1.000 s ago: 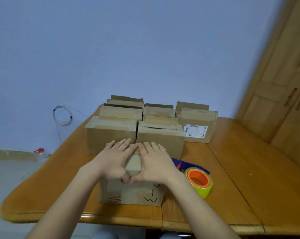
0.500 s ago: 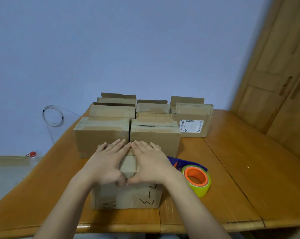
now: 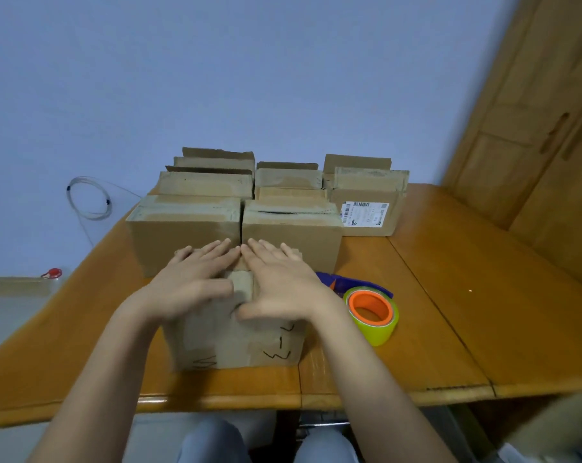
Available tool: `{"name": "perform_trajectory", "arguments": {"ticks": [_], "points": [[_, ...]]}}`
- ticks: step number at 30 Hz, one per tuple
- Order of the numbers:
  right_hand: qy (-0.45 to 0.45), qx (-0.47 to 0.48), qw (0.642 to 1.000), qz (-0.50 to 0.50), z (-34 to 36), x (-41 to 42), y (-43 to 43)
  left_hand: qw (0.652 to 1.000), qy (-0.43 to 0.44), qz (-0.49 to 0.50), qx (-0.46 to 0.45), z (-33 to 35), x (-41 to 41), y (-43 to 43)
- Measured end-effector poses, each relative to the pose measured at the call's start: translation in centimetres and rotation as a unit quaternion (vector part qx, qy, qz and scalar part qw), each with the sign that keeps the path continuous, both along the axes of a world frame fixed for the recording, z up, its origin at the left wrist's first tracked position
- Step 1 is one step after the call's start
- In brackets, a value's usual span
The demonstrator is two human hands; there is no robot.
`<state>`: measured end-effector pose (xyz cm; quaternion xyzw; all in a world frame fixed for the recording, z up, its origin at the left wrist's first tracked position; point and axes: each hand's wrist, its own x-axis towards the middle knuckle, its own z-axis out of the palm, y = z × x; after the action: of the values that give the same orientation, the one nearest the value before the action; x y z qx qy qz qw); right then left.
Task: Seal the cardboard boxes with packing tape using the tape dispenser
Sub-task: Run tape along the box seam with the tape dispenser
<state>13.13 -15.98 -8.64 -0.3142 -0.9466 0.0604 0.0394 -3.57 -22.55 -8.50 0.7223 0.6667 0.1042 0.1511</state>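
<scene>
Far left, a coil of thin clear cable (image 3: pixel 89 199) hangs against the blue wall. Beneath it sits a little red-capped item (image 3: pixel 52 273) on a low ledge, too small to identify.

Onto the wooden tabletop (image 3: pixel 65 329) now. First up is the left cardboard box (image 3: pixel 182 232), tape showing along its top edge. In front of it comes the left hand (image 3: pixel 196 284), laid flat with fingers straight and lightly spread, palm down on the front cardboard box (image 3: pixel 236 345). That box stands near the tabletop's front edge, black marker scribbles on its near face.

A narrow strip of its top shows between the two hands. The right hand (image 3: pixel 282 284) mirrors the other: flat, fingers extended, pressing down on the lid. The index fingers almost meet at the far edge and the thumbs point toward each other.

Just behind the fingertips stands the right cardboard box (image 3: pixel 293 235), snug beside its neighbour. Farther back is a cluster of open-flapped boxes (image 3: pixel 216 162).

Moving right, the tape dispenser (image 3: pixel 349 284) lies on the tabletop just beside the front box. It has a purple body and carries a yellow-green tape roll (image 3: pixel 379 332) with an orange core, and it sits apart from the right hand. Behind it is a labelled box (image 3: pixel 366 192) with a white shipping sticker.

Far right, wooden cupboard doors (image 3: pixel 533 128).
</scene>
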Motion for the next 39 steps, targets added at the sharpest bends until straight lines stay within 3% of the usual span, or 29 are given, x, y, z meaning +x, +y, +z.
{"name": "perform_trajectory", "arguments": {"ticks": [2,7,10,11,13,16,19,22,24,29,33,36,39], "points": [[0.016,-0.019,1.000,0.007,0.3,0.4,0.1,0.999,-0.039,0.017,-0.007,0.3,0.2,-0.1],[0.158,-0.110,0.981,-0.003,0.0,0.9,-0.1,0.987,0.118,0.105,0.024,-0.4,2.5,1.5],[0.346,-0.258,0.902,-0.021,0.2,2.3,0.4,0.980,0.149,0.129,0.035,-0.4,3.5,2.0],[0.392,-0.261,0.881,-0.035,0.5,3.3,0.9,0.980,0.148,0.128,0.042,-0.4,3.5,1.9],[0.419,-0.201,0.883,-0.067,1.2,5.7,2.5,0.981,0.140,0.124,0.046,-0.7,3.4,1.4],[0.329,-0.107,0.933,-0.100,1.4,9.5,5.3,0.982,0.144,0.114,0.045,-1.1,3.3,1.0],[0.117,-0.048,0.986,-0.104,-0.9,11.8,7.4,0.983,0.138,0.118,0.027,-1.0,3.3,1.1],[-0.044,-0.005,0.993,-0.105,-4.1,13.0,8.3,0.983,0.140,0.115,0.031,-1.0,3.3,1.2],[-0.092,-0.008,0.989,-0.119,-5.4,13.3,8.6,0.983,0.143,0.111,0.038,-1.1,3.2,1.0],[-0.076,-0.015,0.983,-0.168,-7.1,12.8,8.9,0.988,0.082,0.098,0.083,-1.1,3.0,0.5],[-0.062,0.054,0.978,-0.194,-7.0,12.5,9.1,0.997,0.030,0.039,0.058,-0.6,1.5,0.2],[-0.045,0.084,0.977,-0.190,-6.6,12.4,9.0,0.996,0.070,-0.034,-0.033,0.5,0.1,0.1],[0.045,0.145,0.973,-0.176,-6.1,12.5,8.6,0.986,0.133,-0.076,-0.064,1.6,-0.9,0.5]]}}
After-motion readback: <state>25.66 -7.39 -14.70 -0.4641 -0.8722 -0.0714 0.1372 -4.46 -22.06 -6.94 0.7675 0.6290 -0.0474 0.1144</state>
